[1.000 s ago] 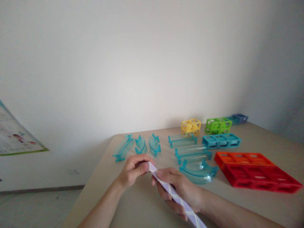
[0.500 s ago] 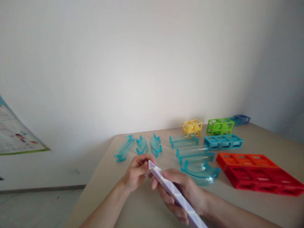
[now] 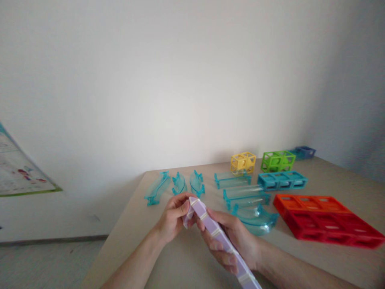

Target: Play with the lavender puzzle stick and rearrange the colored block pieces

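A long lilac bar of linked segments with white bands (image 3: 221, 239) runs from the middle of the table down toward the bottom edge. My left hand (image 3: 173, 218) pinches its far end, where the last segment is bent downward. My right hand (image 3: 233, 241) wraps round the bar's middle from below, fingers closed. Both hands hover just above the beige table (image 3: 180, 265).
Beyond my hands lie several clear teal track pieces (image 3: 246, 196), curved and straight. Red frames (image 3: 327, 220) lie flat at the right, a blue frame row (image 3: 282, 180) behind them, then yellow cubes (image 3: 243, 161), green cubes (image 3: 277, 160) and a dark blue piece (image 3: 305, 151). A poster (image 3: 18, 172) hangs left.
The bar has been rolled in my hands, showing a different face. Its far end segment is now folded down under my left fingers. Both hands shifted slightly right.
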### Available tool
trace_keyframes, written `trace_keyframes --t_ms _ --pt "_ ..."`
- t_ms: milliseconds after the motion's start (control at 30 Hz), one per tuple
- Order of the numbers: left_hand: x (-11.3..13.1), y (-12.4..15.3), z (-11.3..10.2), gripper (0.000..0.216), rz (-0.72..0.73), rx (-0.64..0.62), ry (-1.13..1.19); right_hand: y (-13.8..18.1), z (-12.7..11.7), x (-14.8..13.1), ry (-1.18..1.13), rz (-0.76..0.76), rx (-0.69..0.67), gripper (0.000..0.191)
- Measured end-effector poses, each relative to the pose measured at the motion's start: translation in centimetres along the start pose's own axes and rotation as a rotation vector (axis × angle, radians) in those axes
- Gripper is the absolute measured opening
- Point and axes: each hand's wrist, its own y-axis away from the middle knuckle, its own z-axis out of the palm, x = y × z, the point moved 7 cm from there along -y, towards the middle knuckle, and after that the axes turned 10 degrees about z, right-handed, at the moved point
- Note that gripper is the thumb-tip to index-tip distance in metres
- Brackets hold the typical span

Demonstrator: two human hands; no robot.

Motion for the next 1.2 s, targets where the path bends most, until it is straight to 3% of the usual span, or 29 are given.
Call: trace_keyframes --t_ms 333,633,800,1000,1100,1200 --pt "0.9 0.2 -1.7 0.027 -0.264 -0.170 -0.259 0.0 -1.5 0.2 0.178 0.124 0.260 0.041" --pt "1.3 0.2 -1.4 0.032 -0.184 -0.207 -0.270 0.3 -1.0 -0.5 0.283 0.009 0.324 0.035" --pt "1.9 0.0 -0.8 0.036 0.011 -0.242 -0.199 0.5 0.7 -0.6 0.245 -0.076 0.177 0.035" --pt "1.2 0.4 0.9 0.023 0.070 -0.239 0.007 0.5 2.1 0.1 0.178 -0.086 -0.040 0.039" --pt "1.4 0.6 1.2 0.020 0.095 -0.221 0.007 0.5 2.2 0.0 0.158 -0.106 -0.054 0.038" --pt "1.5 0.8 1.4 0.032 0.127 -0.232 -0.054 0.3 1.8 -0.1 0.136 -0.112 0.004 0.037"
